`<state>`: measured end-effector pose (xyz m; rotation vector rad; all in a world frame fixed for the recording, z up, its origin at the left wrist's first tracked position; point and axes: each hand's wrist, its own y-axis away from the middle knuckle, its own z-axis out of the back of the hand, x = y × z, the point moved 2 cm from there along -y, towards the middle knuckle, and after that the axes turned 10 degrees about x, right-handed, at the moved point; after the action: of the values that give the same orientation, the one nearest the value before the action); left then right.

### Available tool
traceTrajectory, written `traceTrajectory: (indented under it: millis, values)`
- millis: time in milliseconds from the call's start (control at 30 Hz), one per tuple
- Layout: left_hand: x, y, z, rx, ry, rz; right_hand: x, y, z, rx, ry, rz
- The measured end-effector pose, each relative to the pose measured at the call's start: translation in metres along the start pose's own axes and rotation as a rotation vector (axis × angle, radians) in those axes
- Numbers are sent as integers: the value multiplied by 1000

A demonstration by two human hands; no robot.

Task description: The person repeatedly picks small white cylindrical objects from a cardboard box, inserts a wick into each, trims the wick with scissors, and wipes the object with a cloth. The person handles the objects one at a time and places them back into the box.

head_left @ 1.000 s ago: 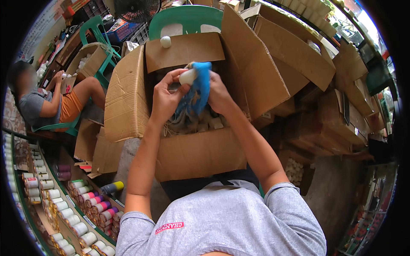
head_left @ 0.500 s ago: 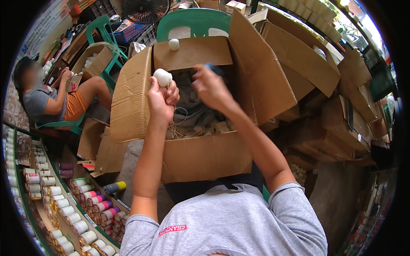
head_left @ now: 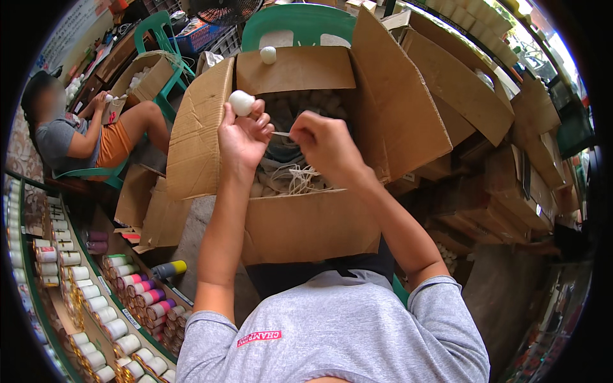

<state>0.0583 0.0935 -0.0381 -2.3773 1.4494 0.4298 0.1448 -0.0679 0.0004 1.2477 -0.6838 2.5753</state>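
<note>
In my left hand is a white, rounded, barrel-shaped piece, held upright in closed fingers above the open cardboard box. Beside it, my right hand is closed in a pinch on a thin white strand that reaches toward the left hand's fingers. Below both hands, loose white cords lie bunched in the box among similar pale pieces and grey cloth. Another white barrel-shaped piece rests on the far flap.
A green plastic chair stands behind the box. At the left another person sits holding a small white item. Racks of thread spools fill the lower left. Cardboard boxes are stacked at the right, and a black fan is at the back.
My right hand has come down from a blurred position near a blue thing and now pinches a white strand by the left hand. The left hand still holds the white piece.
</note>
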Motion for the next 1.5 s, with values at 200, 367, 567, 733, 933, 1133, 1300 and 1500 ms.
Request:
traceTrajectory:
  millis: [200, 367, 567, 733, 933, 1133, 1300, 1500]
  values:
    - [5, 2, 4, -7, 53, 182, 20, -12, 20, -226, -53, 44]
    - [7, 2, 1, -67, 13, 215, 10, -17, 14, -292, 16, 64]
    - [6, 2, 2, -71, -43, 185, 2, -23, 12, -308, 53, 65]
    - [5, 1, 3, -80, -112, 161, 5, -24, 13, -289, 74, 40]
    - [5, 5, -2, -116, -296, 89, 9, -24, 18, -267, 136, 20]
    - [7, 5, -8, -122, -385, 53, 8, -21, 19, -256, 180, 29]
    - [7, 5, -6, -129, -411, 52, 9, -18, 19, -237, 228, 36]
    - [8, 6, -8, -163, -437, 45, 10, -15, 19, -229, 254, 66]
